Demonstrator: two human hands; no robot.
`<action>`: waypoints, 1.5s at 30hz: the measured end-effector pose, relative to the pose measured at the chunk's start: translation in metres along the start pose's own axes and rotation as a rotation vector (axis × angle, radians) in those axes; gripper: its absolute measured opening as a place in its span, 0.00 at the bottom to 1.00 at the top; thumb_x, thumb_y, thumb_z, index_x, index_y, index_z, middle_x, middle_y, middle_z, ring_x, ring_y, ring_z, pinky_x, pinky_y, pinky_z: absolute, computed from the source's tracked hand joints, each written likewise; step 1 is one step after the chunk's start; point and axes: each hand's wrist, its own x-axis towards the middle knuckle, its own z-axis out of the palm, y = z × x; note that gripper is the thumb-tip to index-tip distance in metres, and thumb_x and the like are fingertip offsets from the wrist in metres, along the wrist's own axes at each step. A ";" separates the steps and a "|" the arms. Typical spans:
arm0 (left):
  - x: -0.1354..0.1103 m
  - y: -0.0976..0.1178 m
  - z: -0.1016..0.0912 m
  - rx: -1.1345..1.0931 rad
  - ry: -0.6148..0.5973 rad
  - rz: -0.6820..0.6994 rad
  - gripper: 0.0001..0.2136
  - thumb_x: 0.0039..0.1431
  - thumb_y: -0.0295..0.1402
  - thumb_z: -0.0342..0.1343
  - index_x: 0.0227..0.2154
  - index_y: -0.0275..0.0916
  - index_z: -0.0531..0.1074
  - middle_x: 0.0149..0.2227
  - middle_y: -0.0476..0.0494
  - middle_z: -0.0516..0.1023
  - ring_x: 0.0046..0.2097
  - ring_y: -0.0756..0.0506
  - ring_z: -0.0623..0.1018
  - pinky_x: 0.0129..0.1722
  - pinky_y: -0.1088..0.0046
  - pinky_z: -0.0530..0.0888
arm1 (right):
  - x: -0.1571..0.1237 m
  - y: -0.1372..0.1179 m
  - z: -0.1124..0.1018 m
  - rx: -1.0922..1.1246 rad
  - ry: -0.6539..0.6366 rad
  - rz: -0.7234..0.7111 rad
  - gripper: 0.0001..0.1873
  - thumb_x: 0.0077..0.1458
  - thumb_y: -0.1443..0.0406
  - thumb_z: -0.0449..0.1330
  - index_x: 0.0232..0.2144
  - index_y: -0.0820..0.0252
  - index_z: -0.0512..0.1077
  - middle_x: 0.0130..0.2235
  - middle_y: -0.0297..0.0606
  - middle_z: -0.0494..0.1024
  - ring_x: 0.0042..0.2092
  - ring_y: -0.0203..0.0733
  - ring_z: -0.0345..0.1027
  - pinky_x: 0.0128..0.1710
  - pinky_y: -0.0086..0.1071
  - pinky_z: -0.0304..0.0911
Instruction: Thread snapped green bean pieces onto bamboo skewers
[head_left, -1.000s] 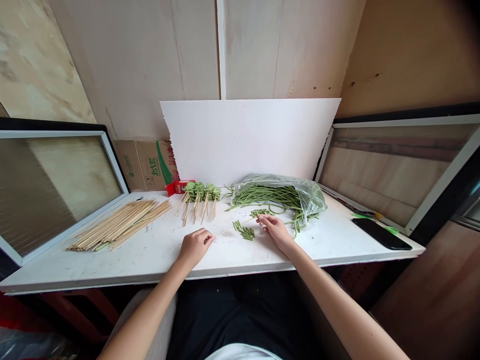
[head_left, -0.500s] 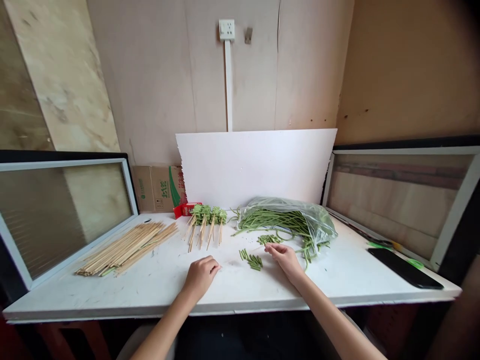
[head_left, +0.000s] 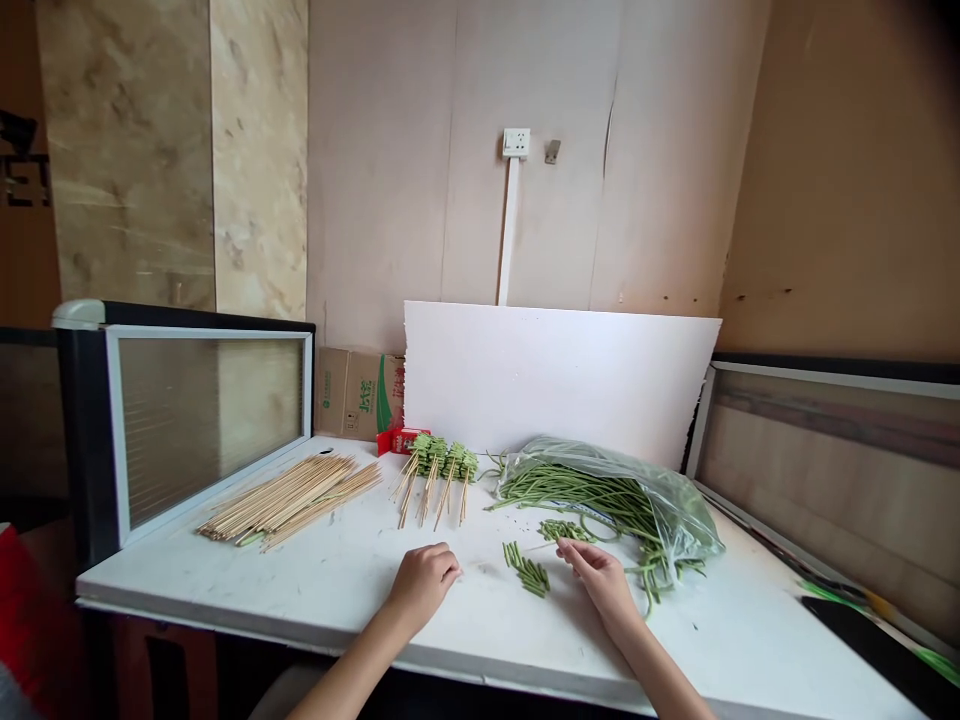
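My left hand point(head_left: 426, 588) is closed above the white table, its fingers curled; whatever they may hold is hidden. Thumb and fingers of my right hand point(head_left: 600, 575) pinch a thin pale stick point(head_left: 538, 547), faint against the tabletop and pointing left. Short cut pieces of green bean point(head_left: 531, 574) lie in a small row between my hands. Just behind my right fingertips is another little pile of cut beans point(head_left: 566, 530). Long green beans point(head_left: 577, 488) spill from a clear plastic bag point(head_left: 686, 515) at the back right.
Bare bamboo skewers point(head_left: 281, 500) lie heaped on the left of the table point(head_left: 322, 590). Skewers threaded with bean pieces point(head_left: 442, 458) rest at the back, by a red box point(head_left: 397, 440). A white board point(head_left: 555, 380) stands behind; a black phone-like slab point(head_left: 862, 645) lies right.
The camera view has turned left and tilted up, so everything sits further right and lower. Both hands keep nearly the same place and pose over the table.
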 end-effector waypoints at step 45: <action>-0.004 -0.009 -0.003 0.014 0.019 0.099 0.07 0.62 0.26 0.63 0.29 0.39 0.81 0.30 0.47 0.81 0.33 0.46 0.80 0.33 0.73 0.69 | -0.018 -0.004 0.028 0.176 0.124 0.059 0.27 0.46 0.44 0.71 0.37 0.60 0.84 0.37 0.46 0.84 0.39 0.51 0.73 0.39 0.37 0.63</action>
